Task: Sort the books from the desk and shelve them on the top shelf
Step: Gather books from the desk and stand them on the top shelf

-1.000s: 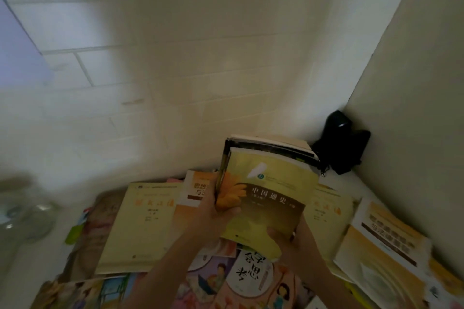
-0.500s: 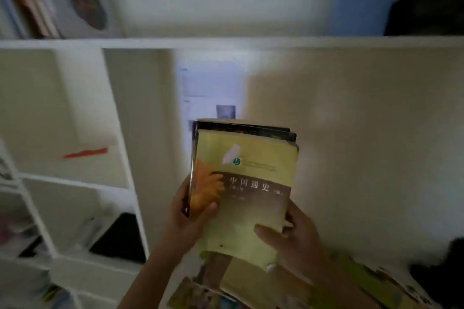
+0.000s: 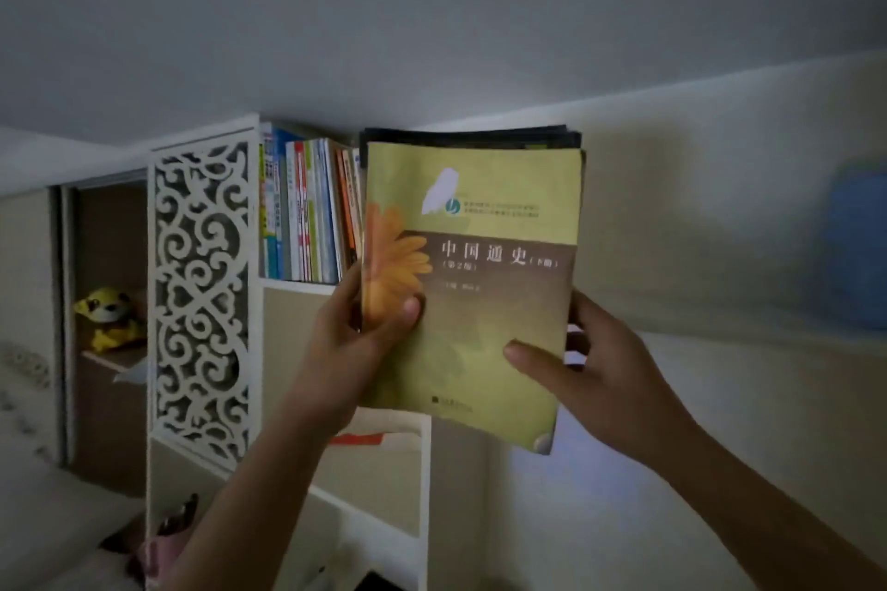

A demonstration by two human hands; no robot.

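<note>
Head view looks up past a grey ceiling (image 3: 432, 14) and a pale wall (image 3: 696, 398) on the right, where a blurred blue patch (image 3: 859, 250) sits near the frame edge. To the left stands a white shelving unit (image 3: 422, 470) fronted by a tall white fretwork panel (image 3: 201, 298) cut in scrolls. Its top shelf (image 3: 297, 286) holds a row of upright books (image 3: 307, 211), spines outward, packed between the panel and the raised stack.

That stack of books (image 3: 470, 293) is held up in both hands in front of the top shelf, its left edge covering the end of the shelved row; whether it touches the row cannot be told. The front volume is yellow-green with an orange flower, a brown band and Chinese lettering, and the dark edges of at least one more book show behind its top.

Left hand (image 3: 355, 341) grips the stack's left edge, thumb pressed flat on the cover beside the flower, fingers wrapped behind. Right hand (image 3: 590, 379) clasps the right edge lower down, thumb laid across the cover, fingers curled round the back.

Further left, a recess holds a yellow plush toy (image 3: 108, 317) on a brown ledge. A red strip (image 3: 357, 438) lies on a lower shelf, just under the stack
</note>
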